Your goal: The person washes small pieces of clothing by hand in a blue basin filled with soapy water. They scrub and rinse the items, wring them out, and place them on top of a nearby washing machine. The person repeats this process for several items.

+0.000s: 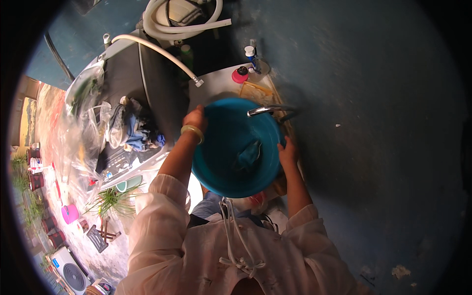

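Before me is a round blue plastic basin (221,177), gripped at its rim from both sides. My left hand (196,120), with a pale bangle (192,133) on its wrist, is on the upper left of the rim. On the right side, my right hand (288,152) holds the rim with its thumb showing on top. A small blue-green cloth (249,154) with a pale edge lies inside the basin, right of its middle. The curved chrome faucet (269,109) reaches over the basin's upper right. Most of the fingers are hidden behind the rim.
Beyond the basin, a pink bottle (240,75), a white-capped blue bottle (250,52) and an orange tray (256,92) stand on a pale counter (212,83). A flexible hose (158,49) arches over a washing machine (123,70) at left, where clothes (134,129) are piled. A wall (368,129) rises at right.
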Tool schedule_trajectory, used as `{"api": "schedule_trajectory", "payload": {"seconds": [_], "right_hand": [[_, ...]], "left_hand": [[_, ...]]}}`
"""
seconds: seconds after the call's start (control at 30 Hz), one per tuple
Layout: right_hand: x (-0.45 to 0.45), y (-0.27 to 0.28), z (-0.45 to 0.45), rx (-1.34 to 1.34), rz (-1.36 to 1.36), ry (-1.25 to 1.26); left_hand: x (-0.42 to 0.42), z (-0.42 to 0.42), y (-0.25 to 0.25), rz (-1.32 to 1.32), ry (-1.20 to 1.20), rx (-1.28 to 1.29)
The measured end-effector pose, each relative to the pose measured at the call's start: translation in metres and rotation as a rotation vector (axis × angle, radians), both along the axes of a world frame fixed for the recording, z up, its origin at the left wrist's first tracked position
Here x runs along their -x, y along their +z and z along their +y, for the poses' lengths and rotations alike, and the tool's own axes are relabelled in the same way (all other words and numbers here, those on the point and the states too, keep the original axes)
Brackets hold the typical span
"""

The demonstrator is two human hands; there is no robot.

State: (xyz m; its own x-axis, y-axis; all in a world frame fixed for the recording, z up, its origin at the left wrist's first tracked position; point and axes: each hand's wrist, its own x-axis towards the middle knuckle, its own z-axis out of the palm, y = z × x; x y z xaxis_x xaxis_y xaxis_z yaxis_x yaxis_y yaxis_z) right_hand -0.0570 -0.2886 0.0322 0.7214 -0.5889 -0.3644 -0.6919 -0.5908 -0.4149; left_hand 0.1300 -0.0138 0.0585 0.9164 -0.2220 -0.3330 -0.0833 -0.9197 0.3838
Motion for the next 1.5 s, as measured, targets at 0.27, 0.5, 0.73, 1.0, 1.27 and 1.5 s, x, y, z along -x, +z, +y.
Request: {"api": "schedule_trajectory", "payload": {"seconds": [0.27,0.5,0.73,1.0,1.27,1.5], "right_hand": [[0.01,-0.006,0.0,0.133,-0.027,0.045],[-0.002,0.022,0.028,0.312,-0.341,0.331],[-0.008,0.032,0.057,0.109,-0.364,0.46],[0.0,0.04,0.095,-0.065,-0.493,0.57],[-0.012,0.07,0.131,-0.222,-0.583,0.574],[-0.001,0.084,0.157,-0.165,-0.545,0.676]], "left_hand": [[0.005,-0.013,-0.001,-0.224,-0.117,-0.048],[0.045,-0.014,0.002,-0.588,-0.28,0.137],[0.099,-0.009,0.017,-0.212,-0.352,0.185],[0.117,0.006,0.042,-0.247,-0.346,0.438],[0.122,0.018,0.061,-0.351,-0.346,0.612],[0.131,0.036,0.061,-0.285,-0.319,0.638]]}}
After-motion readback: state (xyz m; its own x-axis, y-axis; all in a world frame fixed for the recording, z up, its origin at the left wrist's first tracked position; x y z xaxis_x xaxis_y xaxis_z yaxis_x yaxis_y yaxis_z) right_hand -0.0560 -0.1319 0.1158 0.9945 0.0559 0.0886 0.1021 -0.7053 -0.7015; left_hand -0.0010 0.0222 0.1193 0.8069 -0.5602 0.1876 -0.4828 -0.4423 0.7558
